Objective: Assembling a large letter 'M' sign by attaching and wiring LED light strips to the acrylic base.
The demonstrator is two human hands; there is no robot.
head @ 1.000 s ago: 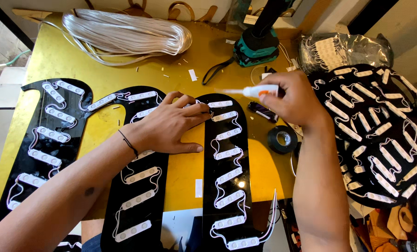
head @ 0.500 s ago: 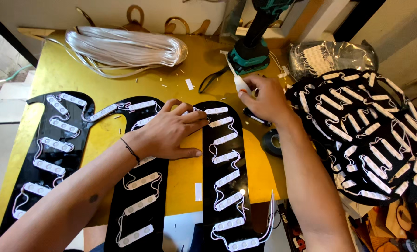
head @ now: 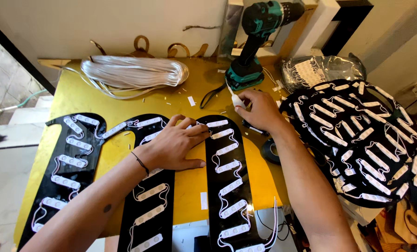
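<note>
Left hand (head: 173, 147), fingers spread nearly flat, presses palm-down on the black panel (head: 148, 186) studded with white light modules (head: 151, 192), fingertips reaching its arched top near the centre. Right hand (head: 260, 109), fingers curled, grips a small white tube (head: 237, 99) just near of the teal drill (head: 252, 42), which stands at the far edge. The yellow table (head: 189, 186) also carries a coil of white cable (head: 134, 72) far left and more black, module-covered panels (head: 357, 135) at right; a pale wall (head: 101, 23) lies beyond.
</note>
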